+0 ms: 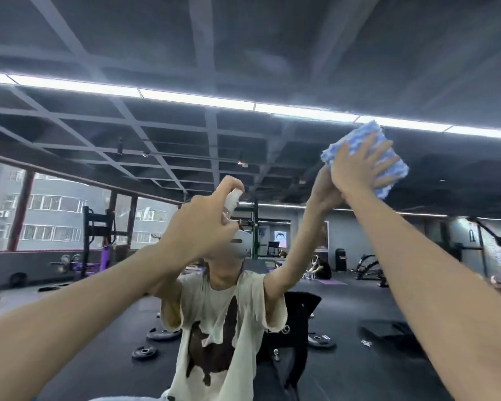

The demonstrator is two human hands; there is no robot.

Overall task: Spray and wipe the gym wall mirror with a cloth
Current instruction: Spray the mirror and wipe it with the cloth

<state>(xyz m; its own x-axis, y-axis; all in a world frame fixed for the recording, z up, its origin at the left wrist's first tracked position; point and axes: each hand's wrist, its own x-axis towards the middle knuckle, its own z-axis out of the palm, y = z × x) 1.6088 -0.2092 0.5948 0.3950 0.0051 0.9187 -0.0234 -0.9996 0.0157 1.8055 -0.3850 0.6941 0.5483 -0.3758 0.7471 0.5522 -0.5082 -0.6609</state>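
The job looks to be in its middle: spraying and wiping are both in hand, high on the glass, and how much is already clean cannot be told.

The left hand (197,224) is curled round the spray bottle (233,198), whose white head sticks out above the knuckles with a finger over the top, aimed at the mirror (272,169) just ahead of it.

Up and to the right, the right hand (356,166) is flat, fingers straight and spread, pressing the blue-and-white cloth (370,134) against the glass. The cloth lies under the palm and fingers, showing beyond the fingertips, near the mirror's top edge. The lower glass is probably still to do.
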